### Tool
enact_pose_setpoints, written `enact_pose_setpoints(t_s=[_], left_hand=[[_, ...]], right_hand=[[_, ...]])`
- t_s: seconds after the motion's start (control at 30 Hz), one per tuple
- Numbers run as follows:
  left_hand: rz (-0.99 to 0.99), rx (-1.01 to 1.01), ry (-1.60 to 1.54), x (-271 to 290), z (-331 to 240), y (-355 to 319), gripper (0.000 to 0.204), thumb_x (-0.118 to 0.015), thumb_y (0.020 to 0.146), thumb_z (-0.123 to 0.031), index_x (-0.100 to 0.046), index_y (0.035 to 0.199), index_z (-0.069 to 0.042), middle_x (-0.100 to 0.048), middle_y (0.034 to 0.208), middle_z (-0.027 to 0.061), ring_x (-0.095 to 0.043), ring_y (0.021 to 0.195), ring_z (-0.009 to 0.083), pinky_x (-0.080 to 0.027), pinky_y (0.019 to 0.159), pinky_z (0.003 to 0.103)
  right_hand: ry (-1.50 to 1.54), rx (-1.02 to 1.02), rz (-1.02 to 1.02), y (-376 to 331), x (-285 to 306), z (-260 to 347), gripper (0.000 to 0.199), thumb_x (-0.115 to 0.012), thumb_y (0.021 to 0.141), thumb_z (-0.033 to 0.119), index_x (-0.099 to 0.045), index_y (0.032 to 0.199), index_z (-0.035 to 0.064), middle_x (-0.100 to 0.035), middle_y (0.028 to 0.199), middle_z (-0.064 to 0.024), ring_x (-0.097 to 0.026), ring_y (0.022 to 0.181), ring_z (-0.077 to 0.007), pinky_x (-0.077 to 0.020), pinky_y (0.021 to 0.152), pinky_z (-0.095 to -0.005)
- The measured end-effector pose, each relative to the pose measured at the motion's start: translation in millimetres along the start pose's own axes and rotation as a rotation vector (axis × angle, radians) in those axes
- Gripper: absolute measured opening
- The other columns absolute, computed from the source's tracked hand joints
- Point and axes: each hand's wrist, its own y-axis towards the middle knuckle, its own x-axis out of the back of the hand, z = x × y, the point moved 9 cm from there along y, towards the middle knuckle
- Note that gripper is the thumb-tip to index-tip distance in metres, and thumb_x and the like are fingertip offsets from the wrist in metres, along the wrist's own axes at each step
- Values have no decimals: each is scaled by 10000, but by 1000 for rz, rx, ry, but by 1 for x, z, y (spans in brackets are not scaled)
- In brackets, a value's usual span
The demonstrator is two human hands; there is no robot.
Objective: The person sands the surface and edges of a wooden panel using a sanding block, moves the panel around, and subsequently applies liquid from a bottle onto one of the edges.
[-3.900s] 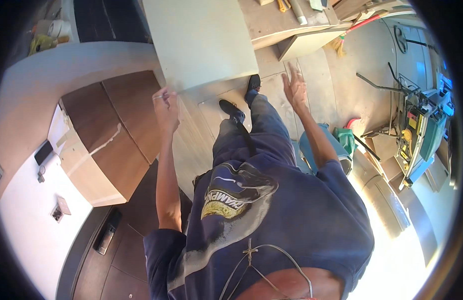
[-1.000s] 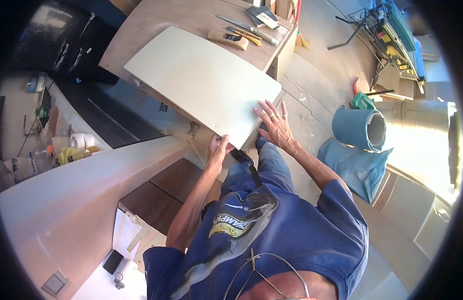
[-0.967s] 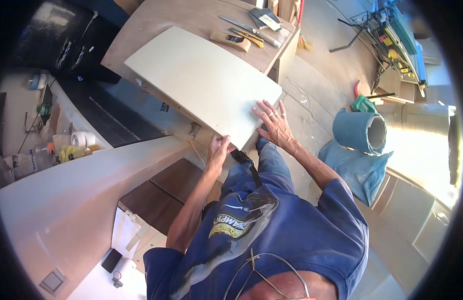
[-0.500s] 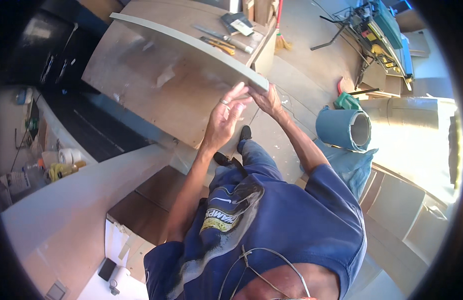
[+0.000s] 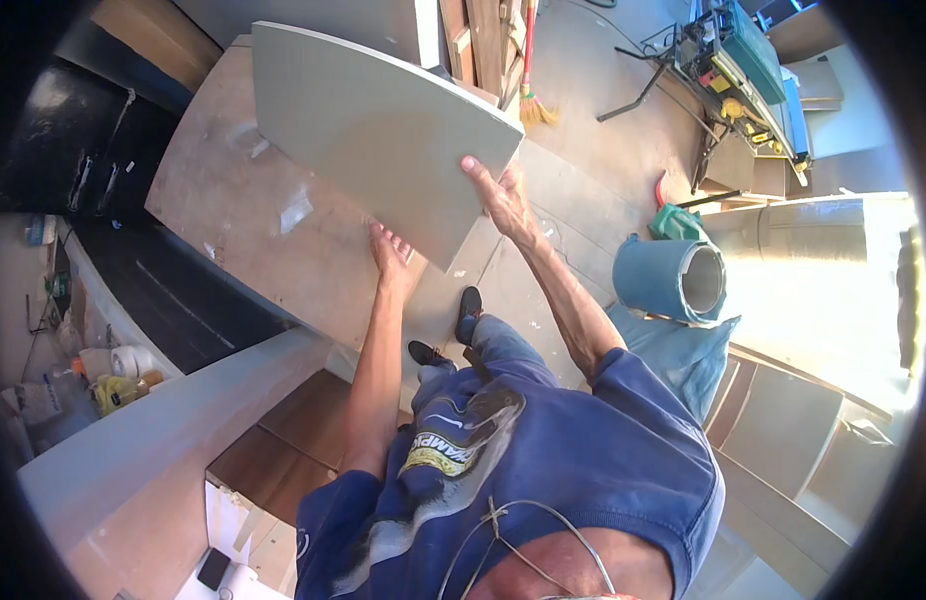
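A flat grey panel (image 5: 383,130) is tilted up over the workbench, its broad face toward me. My right hand (image 5: 505,203) grips its right end, thumb pressed on the face and the other fingers mostly hidden behind. Along the panel's lower edge, my left hand (image 5: 391,252) is closed, with its fingertips partly hidden at that edge. Beneath the panel is the dusty wooden workbench top (image 5: 223,185), where scraps of pale, crumpled material (image 5: 295,210) lie.
Beyond the bench, upright boards (image 5: 478,45) and a broom (image 5: 535,105) stand. To my right are a blue bucket on its side (image 5: 648,275), a blue sheet (image 5: 673,355) and a folding stand with tools (image 5: 728,90). Left lies a cluttered shelf (image 5: 58,395).
The panel has turned from nearly edge-on to showing its broad face. My left hand has moved down and left to its lower edge. The panel now hides the bench tools.
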Motion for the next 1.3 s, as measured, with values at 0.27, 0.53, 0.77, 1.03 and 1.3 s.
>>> enact_pose_setpoints(t_s=[0.27,0.53,0.77,1.03,1.3], left_hand=[[36,-7,-251,-37,-33,-24,749,-419,1044,-607,-379,1548,-53,-444,1559,139,-475,1393,307,-417,1137,471],[-373,-164,-20,82,-78,-119,739,-423,1053,-597,-431,1482,4,-499,1493,154,-527,1328,317,-472,1088,466],[-411,-274,-43,214,-71,-140,658,-368,1090,-533,-425,1453,13,-515,1451,159,-536,1298,309,-477,1075,465],[-541,-147,76,220,-49,-170,629,-327,1105,-496,-401,1454,22,-522,1439,170,-559,1266,297,-486,1068,442],[-311,7,286,241,-4,-134,603,-344,1101,-497,-403,1485,-36,-521,1447,127,-592,1230,266,-557,963,394]], right_hand=[[9,3,57,-10,-9,4,491,-705,974,292,-581,1309,-44,-660,1207,-148,-613,1119,-217,-513,937,-378],[564,-270,73,-78,-45,-60,507,-705,978,226,-502,1390,10,-620,1306,-127,-603,1195,-242,-517,1004,-418],[696,-492,137,-139,-124,-132,500,-680,993,225,-482,1405,22,-609,1329,-112,-608,1207,-228,-521,1023,-417],[660,-582,41,-177,-114,-216,535,-641,1014,268,-456,1435,-6,-596,1378,-133,-605,1244,-255,-517,1052,-429],[261,-390,-331,-159,-56,-270,588,-501,1067,462,-483,1372,-40,-606,1269,-145,-563,1162,-203,-476,995,-369]])
